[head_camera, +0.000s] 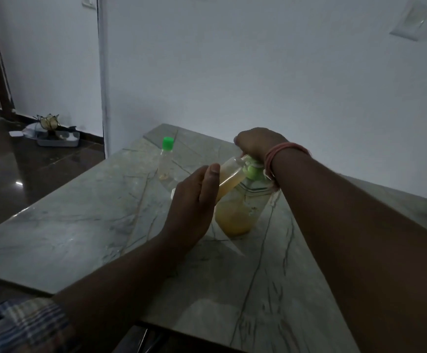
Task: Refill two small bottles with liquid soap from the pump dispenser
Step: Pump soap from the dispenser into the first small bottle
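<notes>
Head view | left hand (194,200) grips tilted small bottle (229,178), mouth at pump dispenser (243,207) nozzle | right hand (257,145) presses pump head | capped second bottle (166,159) near table (79,212) far-left corner

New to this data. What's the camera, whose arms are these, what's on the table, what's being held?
There is no robot here: a person works with bare hands, and the single picture comes from a wide-angle camera worn on their head, looking forward and down.

The left hand holds a small bottle, tilted, partly filled with yellowish liquid, its mouth up at the green pump. The right hand rests on top of the pump dispenser, a clear container of yellow soap standing on the marble table; it appears to be pressing the pump.

A second small bottle with a green cap stands upright farther back on the table, nearly empty. The light is dim, so finer detail is hard to tell.
</notes>
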The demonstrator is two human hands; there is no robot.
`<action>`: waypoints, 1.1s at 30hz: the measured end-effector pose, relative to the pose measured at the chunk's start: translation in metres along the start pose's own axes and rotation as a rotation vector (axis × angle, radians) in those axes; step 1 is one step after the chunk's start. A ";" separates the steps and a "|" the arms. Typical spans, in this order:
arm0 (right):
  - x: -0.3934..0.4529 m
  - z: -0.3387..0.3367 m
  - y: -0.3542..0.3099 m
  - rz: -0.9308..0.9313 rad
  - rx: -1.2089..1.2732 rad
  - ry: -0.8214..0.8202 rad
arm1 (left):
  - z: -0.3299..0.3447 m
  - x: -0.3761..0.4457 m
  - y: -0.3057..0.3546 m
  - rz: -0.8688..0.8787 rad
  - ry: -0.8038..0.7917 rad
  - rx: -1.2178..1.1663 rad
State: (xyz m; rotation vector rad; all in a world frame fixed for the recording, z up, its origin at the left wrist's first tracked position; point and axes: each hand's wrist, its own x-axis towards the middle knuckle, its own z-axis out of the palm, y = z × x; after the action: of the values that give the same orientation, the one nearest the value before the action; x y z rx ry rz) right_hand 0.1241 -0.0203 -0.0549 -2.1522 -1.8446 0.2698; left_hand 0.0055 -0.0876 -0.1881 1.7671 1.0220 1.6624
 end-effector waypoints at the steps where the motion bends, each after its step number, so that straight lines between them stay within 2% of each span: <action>1: -0.002 -0.002 -0.001 0.007 -0.012 -0.021 | 0.000 -0.001 0.000 -0.002 -0.008 0.000; 4: -0.001 -0.006 0.000 -0.002 0.019 -0.076 | -0.002 -0.001 0.002 -0.001 -0.012 0.005; 8: 0.004 0.000 0.004 -0.010 0.081 -0.021 | -0.001 0.000 -0.001 0.002 0.002 0.009; 15: 0.002 -0.006 0.000 -0.030 -0.027 -0.078 | 0.000 -0.001 -0.001 -0.020 -0.002 -0.028; 20: 0.007 0.002 0.004 -0.039 0.027 0.000 | 0.002 0.002 -0.004 -0.011 0.035 -0.018; 27: 0.000 -0.005 0.000 0.010 0.034 -0.025 | 0.001 0.000 -0.001 -0.019 0.037 -0.010; 30: 0.001 -0.003 0.001 -0.035 0.024 0.026 | 0.002 0.002 -0.002 -0.018 0.033 -0.005; 33: 0.000 0.001 0.003 -0.051 0.028 -0.018 | 0.002 0.002 -0.002 -0.028 0.042 -0.019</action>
State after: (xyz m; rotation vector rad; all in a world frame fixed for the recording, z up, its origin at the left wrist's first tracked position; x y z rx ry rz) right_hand 0.1266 -0.0205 -0.0568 -2.0881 -1.8912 0.3026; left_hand 0.0065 -0.0844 -0.1887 1.7050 1.0415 1.6937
